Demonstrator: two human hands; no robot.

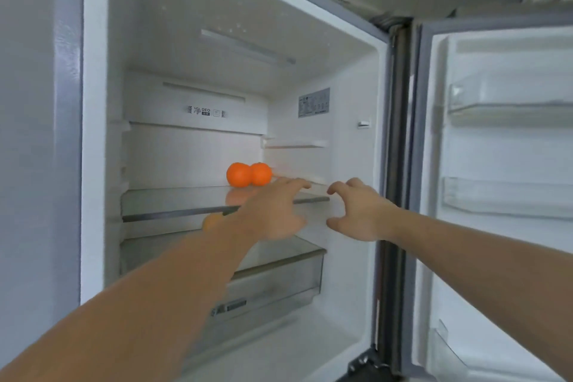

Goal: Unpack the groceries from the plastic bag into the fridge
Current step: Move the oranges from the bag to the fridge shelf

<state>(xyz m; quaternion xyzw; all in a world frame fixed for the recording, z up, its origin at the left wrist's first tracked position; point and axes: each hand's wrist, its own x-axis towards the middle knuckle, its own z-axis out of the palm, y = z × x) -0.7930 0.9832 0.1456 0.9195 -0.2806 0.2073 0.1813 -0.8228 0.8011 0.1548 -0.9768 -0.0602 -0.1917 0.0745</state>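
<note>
Left hand [273, 211] spread empty, oranges [248, 174] just beyond grip

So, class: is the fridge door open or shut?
Open: the fridge door is swung right, showing its bins and two oranges inside.

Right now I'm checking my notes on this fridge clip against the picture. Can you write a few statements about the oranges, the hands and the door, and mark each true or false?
1. Two oranges sit side by side on the glass shelf. True.
2. The left hand grips one of the oranges. False: its fingers are spread in front of the shelf, near the oranges, and hold nothing.
3. The right hand holds a plastic bag. False: it is empty with loosely curled fingers, and no bag is in view.
4. The fridge door stands open on the right. True.
5. The door bins are packed with bottles. False: nothing shows in them.
</note>
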